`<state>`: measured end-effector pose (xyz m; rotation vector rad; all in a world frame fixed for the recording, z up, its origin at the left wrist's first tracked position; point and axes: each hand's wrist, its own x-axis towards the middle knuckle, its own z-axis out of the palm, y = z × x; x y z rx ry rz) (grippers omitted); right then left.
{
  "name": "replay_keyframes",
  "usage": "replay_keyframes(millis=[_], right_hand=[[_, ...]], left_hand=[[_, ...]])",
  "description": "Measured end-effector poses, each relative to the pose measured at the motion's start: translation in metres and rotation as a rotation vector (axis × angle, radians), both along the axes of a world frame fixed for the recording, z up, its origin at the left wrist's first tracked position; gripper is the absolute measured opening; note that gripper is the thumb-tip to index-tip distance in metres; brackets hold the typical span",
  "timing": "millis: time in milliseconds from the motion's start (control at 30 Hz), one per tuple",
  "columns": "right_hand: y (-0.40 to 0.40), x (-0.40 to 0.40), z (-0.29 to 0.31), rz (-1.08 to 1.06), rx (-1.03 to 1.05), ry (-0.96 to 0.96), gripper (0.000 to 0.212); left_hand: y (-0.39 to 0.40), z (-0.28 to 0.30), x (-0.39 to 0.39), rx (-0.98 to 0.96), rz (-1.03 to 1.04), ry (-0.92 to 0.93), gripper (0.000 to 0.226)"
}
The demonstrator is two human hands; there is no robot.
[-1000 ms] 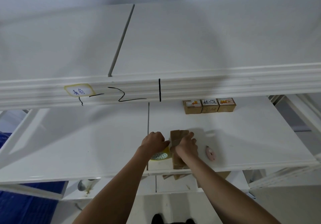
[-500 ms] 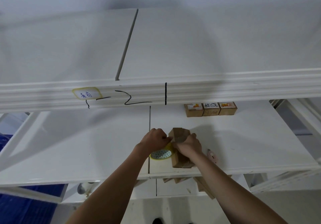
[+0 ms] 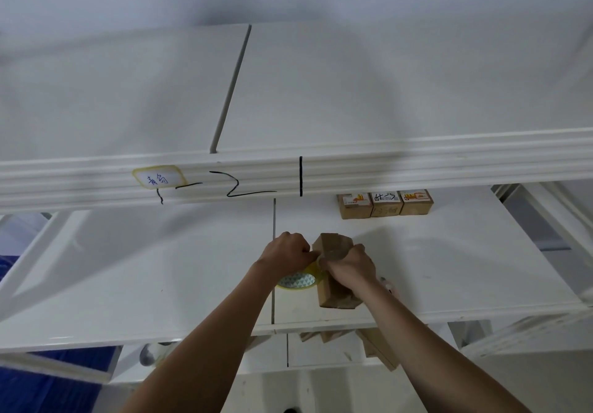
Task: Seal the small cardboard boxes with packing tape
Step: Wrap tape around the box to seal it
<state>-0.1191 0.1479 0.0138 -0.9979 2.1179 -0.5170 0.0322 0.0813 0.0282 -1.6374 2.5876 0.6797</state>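
Both forearms are bare all the way up from the bottom edge, no sleeves showing. The left hand (image 3: 286, 253) and right hand (image 3: 351, 266) wear no gloves, rings or watch.

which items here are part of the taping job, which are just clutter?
In the job:
- cardboard box under the right hand
- tape roll held by the left hand
- three labelled boxes in a row at the shelf's back

Lying about:
- pink object behind the right wrist
- cardboard pieces on the lower shelf
- handwritten label on the upper shelf edge
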Motion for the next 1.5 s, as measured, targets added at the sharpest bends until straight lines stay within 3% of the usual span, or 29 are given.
replay_keyframes(millis=[567,733,900,1033,1500], right_hand=[[0.001,0.004,-0.003,-0.041,0.000,0.058,0.097],[0.002,-0.006,-0.002,-0.041,-0.030,-0.084,0.087],[0.004,-0.016,0.003,-0.048,-0.070,-0.264,0.086],[0.009,-0.013,0.004,-0.023,-0.114,-0.303,0.082],[0.014,-0.010,0.005,-0.015,-0.137,-0.330,0.076]], left_hand=[[0.004,-0.003,0.002,-0.056,0.001,-0.163,0.050],[0.002,-0.008,0.012,0.092,0.047,0.011,0.049],[-0.003,-0.004,0.019,0.087,0.051,0.161,0.050],[-0.003,0.001,0.016,0.064,0.013,0.030,0.040],[0.008,0.016,-0.005,-0.091,-0.015,-0.162,0.048]])
